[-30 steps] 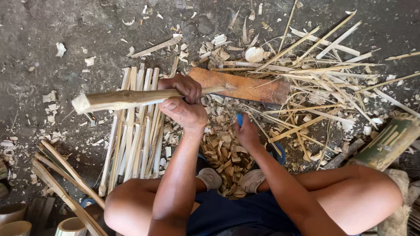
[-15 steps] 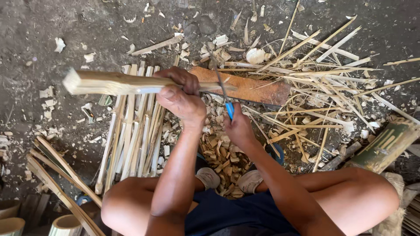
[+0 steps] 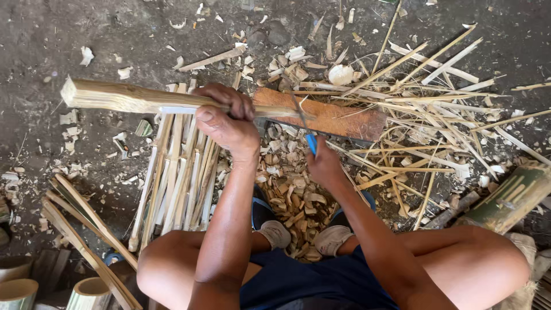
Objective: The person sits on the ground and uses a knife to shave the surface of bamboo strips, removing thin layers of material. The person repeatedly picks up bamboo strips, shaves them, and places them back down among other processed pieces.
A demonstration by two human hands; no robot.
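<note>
The left hand (image 3: pixel 227 117) is closed tight around a long, pale, split bamboo stick (image 3: pixel 126 97) lying sideways over a reddish wooden block (image 3: pixel 338 117). The right hand (image 3: pixel 324 166) grips a blue-handled knife (image 3: pixel 310 143), its blade on the stick.

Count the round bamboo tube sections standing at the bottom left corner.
2: one bamboo tube at the far bottom-left edge, another bamboo tube just right of it. More may lie out of frame.
</note>
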